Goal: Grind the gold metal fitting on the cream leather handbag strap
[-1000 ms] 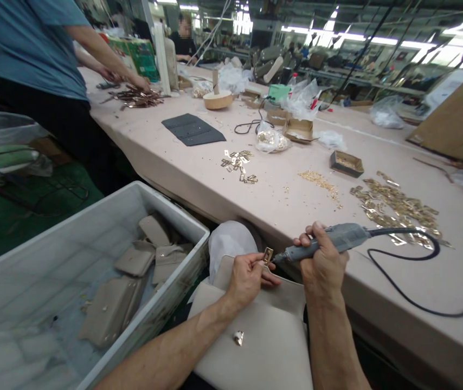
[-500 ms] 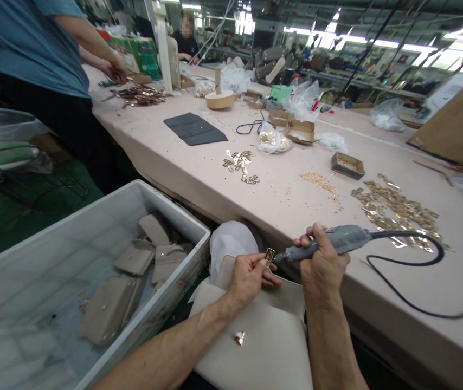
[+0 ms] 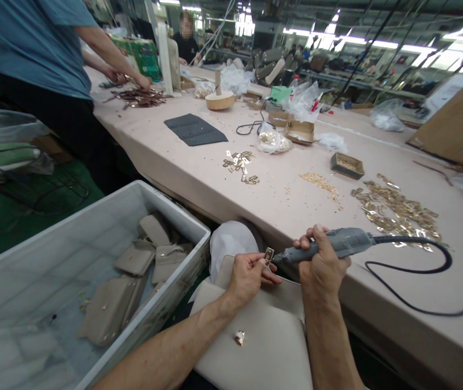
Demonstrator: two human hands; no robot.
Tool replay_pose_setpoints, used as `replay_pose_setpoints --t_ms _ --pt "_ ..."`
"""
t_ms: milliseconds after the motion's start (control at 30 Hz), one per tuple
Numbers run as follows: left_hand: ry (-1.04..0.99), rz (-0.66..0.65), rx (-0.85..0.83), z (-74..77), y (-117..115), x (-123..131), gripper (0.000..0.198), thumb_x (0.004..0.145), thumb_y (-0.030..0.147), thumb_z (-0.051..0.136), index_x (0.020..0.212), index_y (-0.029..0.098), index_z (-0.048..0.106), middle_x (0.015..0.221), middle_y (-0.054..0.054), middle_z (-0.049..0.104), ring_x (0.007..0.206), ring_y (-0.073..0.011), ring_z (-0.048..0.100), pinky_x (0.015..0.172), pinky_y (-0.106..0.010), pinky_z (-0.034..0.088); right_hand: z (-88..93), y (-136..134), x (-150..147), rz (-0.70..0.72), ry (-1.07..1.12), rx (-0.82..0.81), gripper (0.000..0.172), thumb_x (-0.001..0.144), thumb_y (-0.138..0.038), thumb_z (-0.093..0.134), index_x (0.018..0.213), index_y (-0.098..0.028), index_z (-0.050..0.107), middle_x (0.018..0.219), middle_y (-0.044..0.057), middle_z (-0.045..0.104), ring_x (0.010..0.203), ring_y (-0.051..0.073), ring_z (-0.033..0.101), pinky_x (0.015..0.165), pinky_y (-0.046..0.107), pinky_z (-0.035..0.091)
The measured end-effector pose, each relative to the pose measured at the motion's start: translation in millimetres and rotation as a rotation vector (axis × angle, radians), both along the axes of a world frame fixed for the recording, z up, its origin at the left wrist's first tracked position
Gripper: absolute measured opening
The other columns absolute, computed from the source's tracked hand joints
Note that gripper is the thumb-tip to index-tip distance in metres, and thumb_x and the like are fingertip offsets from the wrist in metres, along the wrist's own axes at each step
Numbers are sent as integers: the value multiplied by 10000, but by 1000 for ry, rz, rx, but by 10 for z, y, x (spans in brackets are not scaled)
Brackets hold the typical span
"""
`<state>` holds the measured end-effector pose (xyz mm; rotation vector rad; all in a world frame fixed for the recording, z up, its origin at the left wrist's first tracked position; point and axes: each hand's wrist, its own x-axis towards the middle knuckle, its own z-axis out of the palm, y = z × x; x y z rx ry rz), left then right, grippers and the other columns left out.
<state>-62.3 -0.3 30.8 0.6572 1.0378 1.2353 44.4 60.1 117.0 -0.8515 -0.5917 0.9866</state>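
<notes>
My right hand [image 3: 324, 262] is wrapped round a grey corded electric screwdriver [image 3: 347, 241], its tip pointing left. That tip meets, or nearly meets, a small gold rectangular buckle plate [image 3: 269, 254]; actual contact is too small to make out. Between the thumb and fingers of my left hand [image 3: 250, 276] the plate is pinched, against the edge of a beige bag flap. The beige handbag [image 3: 256, 346] lies on my lap under both hands, with a shiny gold clasp [image 3: 239, 338] on its face.
A white plastic bin [image 3: 142, 187] at left holds several beige bags [image 3: 107, 309]. Gold plates [image 3: 398, 211], small screws [image 3: 321, 181], a small box [image 3: 347, 166] and a dark sheet [image 3: 194, 129] lie on the table [image 3: 199, 173]. A co-worker [image 3: 32, 49] stands at far left.
My hands, the plate and the bag stay almost still; the screwdriver's cord has shifted slightly. The co-worker's hand has reached right, over the brown pile of parts.
</notes>
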Motion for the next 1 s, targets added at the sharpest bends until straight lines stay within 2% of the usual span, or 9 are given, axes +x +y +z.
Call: replay_pose_setpoints --t_ms 267,433,567,733,800,900,1000 --pt "-32 9 -8 -5 4 -10 457 850 514 713 864 60 756 670 -138 758 572 -229 753 543 -267 595 3 -100 -42 -23 -18 57 325 737 -246 899 890 -185 620 697 -40 580 524 97 517 529 262 522" --pt "-49 7 -13 -11 16 -9 408 823 465 714 821 60 754 663 -137 752 559 -225 749 526 -255 591 29 -190 -104 -34 -63 107 306 782 -281 887 891 -179 619 688 -41 562 519 97 515 543 272 516" --pt "-57 11 -2 -11 28 -5 383 805 451 718 809 69 740 709 -127 753 567 -223 751 525 -253 590 58 -231 -158 10 -139 145 262 828 -275 850 918 -184 622 683 -43 559 503 95 501 537 271 490" --pt "-38 -4 38 43 -19 5 341 799 440 746 819 100 717 675 -89 735 570 -224 742 566 -274 597 80 -231 -201 57 -234 143 303 793 -274 880 927 -186 623 643 -51 555 479 101 510 521 270 492" --pt "32 -7 71 76 -65 20 278 794 370 763 882 109 724 634 -68 727 559 -214 728 560 -257 569 92 -234 -216 62 -283 147 275 816 -294 863 913 -179 633 631 -43 561 472 111 522 510 278 499" --pt "244 37 88 105 -128 66 288 853 334 699 1050 126 733 580 -31 697 474 -200 673 454 -231 455 113 -251 -236 66 -332 163 237 846 -297 837 899 -172 642 624 -34 570 468 121 537 513 290 513" --pt "496 128 102 91 -153 125 259 909 337 618 1043 161 753 562 -13 654 407 -182 589 427 -255 375 121 -272 -250 74 -355 178 233 853 -297 832 910 -170 646 617 -34 573 464 123 545 520 293 522"
